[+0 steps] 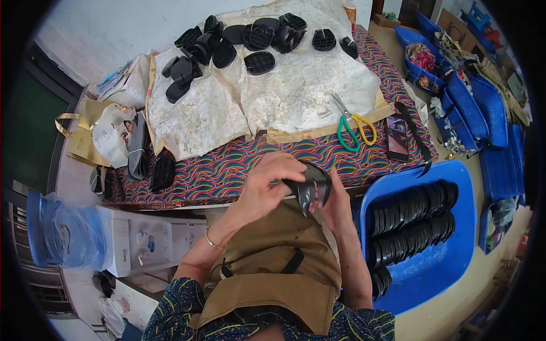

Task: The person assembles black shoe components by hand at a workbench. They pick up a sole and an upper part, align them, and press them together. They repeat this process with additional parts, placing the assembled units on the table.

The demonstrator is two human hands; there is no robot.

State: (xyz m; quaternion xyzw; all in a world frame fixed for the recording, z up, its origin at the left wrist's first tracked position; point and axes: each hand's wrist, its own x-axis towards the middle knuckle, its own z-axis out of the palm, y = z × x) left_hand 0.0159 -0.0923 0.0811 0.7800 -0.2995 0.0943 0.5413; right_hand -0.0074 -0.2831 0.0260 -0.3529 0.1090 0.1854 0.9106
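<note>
Over the near edge of the table, both hands hold one glossy black moulded shoe heel (318,177), curved with a pointed lower end. My left hand (264,183) pinches its left side with bent fingers. My right hand (336,200) wraps round its right side, partly hidden behind it. Further back, several loose black heels (260,63) lie scattered on a worn whitish sheet (296,105), some showing ribbed undersides. To the right, a blue tub (418,292) contains rows of similar black heels (406,207).
Scissors (348,118) with green and yellow handles lie near a phone (397,136) on the patterned tablecloth (227,176). Left are a gold bag (85,131) and a water dispenser (128,241). Blue crates (466,105) stand on the floor at right. A brown apron (267,244) covers my lap.
</note>
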